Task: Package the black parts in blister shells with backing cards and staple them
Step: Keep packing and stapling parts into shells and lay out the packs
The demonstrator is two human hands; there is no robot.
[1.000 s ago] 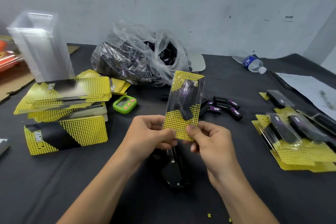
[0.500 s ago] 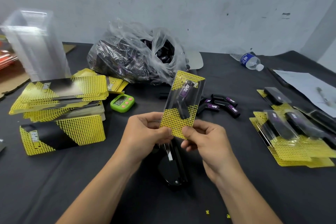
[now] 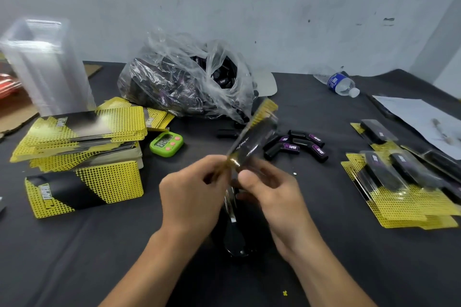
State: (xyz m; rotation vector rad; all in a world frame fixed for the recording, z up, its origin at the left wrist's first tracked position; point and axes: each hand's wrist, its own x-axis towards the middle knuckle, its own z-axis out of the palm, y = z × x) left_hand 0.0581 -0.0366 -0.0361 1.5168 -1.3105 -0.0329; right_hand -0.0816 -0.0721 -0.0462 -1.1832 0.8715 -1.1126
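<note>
Near the front edge of the table [image 3: 74, 257], about midway along it, both hands hold one pack [image 3: 252, 139] in the air above the black stapler [image 3: 234, 239], which lies on the cloth under the wrists. The left hand [image 3: 192, 194] pinches the pack's lower end between thumb and curled fingers. The right hand [image 3: 272, 197] grips the same end from the other side, thumb on top and fingers curled beneath.

Half a second ago the pack stood nearly upright, its yellow dotted card and black part facing the camera and sharp. Now it leans over to the right, turned so that its face is hard to read, and it is smeared with motion. Both hands are lower and closer together than before, and their grip is still at the bottom end.

Just beyond the pack, toward the middle of the table, lie the loose black parts [image 3: 296, 144], unmoved. Behind them, near the back edge, sits the clear bag [image 3: 184, 82] of more parts. Toward the left edge are the piled yellow cards [image 3: 82, 132], the tall stack of clear shells [image 3: 47, 65] and a green timer [image 3: 166, 143]. Along the right edge lie the finished packs [image 3: 399, 182], with a sheet of paper [image 3: 419, 119] and a water bottle [image 3: 341, 83] farther back.
</note>
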